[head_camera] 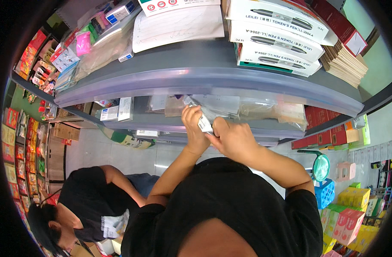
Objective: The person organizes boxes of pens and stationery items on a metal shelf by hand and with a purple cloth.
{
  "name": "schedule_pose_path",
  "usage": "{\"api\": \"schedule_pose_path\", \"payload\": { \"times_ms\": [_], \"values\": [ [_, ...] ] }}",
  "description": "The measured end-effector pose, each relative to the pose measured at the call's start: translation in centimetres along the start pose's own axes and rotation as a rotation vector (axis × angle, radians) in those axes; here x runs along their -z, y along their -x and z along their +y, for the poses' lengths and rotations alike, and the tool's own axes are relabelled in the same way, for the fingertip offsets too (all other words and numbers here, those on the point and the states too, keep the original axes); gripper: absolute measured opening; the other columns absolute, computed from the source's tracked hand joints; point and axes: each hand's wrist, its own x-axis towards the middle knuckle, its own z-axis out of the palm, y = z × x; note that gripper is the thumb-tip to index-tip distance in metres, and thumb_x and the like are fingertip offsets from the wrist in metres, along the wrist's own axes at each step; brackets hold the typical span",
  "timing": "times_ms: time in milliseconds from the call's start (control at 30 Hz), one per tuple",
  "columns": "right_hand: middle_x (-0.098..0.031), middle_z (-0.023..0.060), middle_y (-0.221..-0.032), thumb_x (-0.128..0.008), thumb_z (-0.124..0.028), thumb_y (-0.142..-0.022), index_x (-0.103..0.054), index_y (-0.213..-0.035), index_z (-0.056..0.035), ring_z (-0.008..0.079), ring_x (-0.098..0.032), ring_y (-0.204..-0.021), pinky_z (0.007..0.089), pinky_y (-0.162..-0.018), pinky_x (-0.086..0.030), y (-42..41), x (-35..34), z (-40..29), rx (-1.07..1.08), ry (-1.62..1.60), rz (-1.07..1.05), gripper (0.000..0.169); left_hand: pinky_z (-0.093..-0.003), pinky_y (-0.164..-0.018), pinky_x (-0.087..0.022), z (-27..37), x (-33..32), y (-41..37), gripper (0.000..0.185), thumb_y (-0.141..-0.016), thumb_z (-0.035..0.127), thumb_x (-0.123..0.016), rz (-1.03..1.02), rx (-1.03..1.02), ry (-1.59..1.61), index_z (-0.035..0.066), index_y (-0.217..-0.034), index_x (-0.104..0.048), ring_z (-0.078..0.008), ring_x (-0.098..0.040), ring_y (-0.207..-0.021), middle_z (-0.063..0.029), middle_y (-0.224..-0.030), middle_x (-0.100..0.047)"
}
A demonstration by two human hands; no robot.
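Observation:
A slim white box (205,123) with dark print is held in front of the middle shelf. My left hand (196,127) wraps around it from the left. At the box's near end, my right hand (233,138) is curled with the thumb and bent fingers pinching that end. Part of the box is covered by the fingers. Just behind my hands, clear plastic bags (263,107) with flat contents lie on the middle shelf (144,119). Small white cartons (126,108) stand at the left of that shelf.
On the upper shelf (183,56) are stacked marker pen boxes (276,51), a handwritten paper sheet (179,27) and brown envelopes (343,66). A clear plastic strip (212,80) edges it. Another person (93,199) is close on the left. A blue plastic stool (325,192) stands at right.

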Motion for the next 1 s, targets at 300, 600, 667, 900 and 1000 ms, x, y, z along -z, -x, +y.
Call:
{"api": "schedule_pose_path", "payload": {
  "times_ms": [300,600,667,900,1000],
  "values": [
    [-0.051,0.0045,-0.064,-0.064,-0.020,-0.080,-0.047,-0.069,-0.0101,0.0225,-0.055,-0.053,0.0349,-0.045,-0.045,1.2,-3.1,0.6,0.473,-0.181,-0.244,0.023,-0.0421,-0.098,-0.033,-1.2,-1.1,0.8,0.068,-0.061,0.002,-0.075,0.001,0.287,0.209,0.003,-0.117,-0.037,-0.0334,-0.042,-0.112,-0.0165,-0.118,-0.042],
    [-0.036,-0.0003,-0.060,-0.040,-0.022,-0.099,-0.040,-0.087,-0.0078,0.0071,-0.030,-0.049,0.0228,-0.043,-0.028,-1.3,-0.8,3.1,-0.267,-1.285,0.475,0.019,-0.0392,-0.097,-0.038,-2.0,-1.5,1.8,0.078,-0.062,0.004,-0.080,0.051,0.262,0.390,0.006,-0.120,-0.028,-0.0289,-0.044,-0.116,-0.0201,-0.123,-0.039],
    [-0.032,-0.0004,-0.059,-0.038,-0.025,-0.099,-0.039,-0.088,-0.0076,0.0073,-0.028,-0.048,0.0228,-0.043,-0.027,-1.5,-0.9,1.8,-0.184,-1.338,0.520,0.020,-0.0399,-0.099,-0.037,-2.1,-1.9,2.4,0.081,-0.062,0.008,-0.082,0.049,0.287,0.423,0.007,-0.122,-0.027,-0.0296,-0.042,-0.119,-0.0199,-0.124,-0.039],
    [-0.035,0.0027,-0.061,-0.039,-0.034,-0.098,-0.039,-0.089,-0.0062,0.0111,-0.029,-0.048,0.0273,-0.045,-0.029,-1.0,-2.6,2.2,-0.012,-1.256,0.418,0.030,-0.0397,-0.101,-0.036,-1.7,-1.4,3.8,0.081,-0.063,0.011,-0.083,-0.062,0.357,0.686,0.006,-0.123,-0.030,-0.0300,-0.041,-0.122,-0.0190,-0.129,-0.038],
    [-0.043,0.0067,-0.064,-0.043,-0.039,-0.095,-0.044,-0.085,-0.0042,0.0167,-0.036,-0.049,0.0290,-0.047,-0.032,0.4,-2.7,1.1,0.149,-1.190,0.443,0.036,-0.0385,-0.101,-0.036,-1.6,-1.8,4.7,0.076,-0.063,-0.001,-0.077,-0.089,0.377,0.689,0.006,-0.123,-0.031,-0.0284,-0.041,-0.123,-0.0192,-0.131,-0.039]
  ]
}}
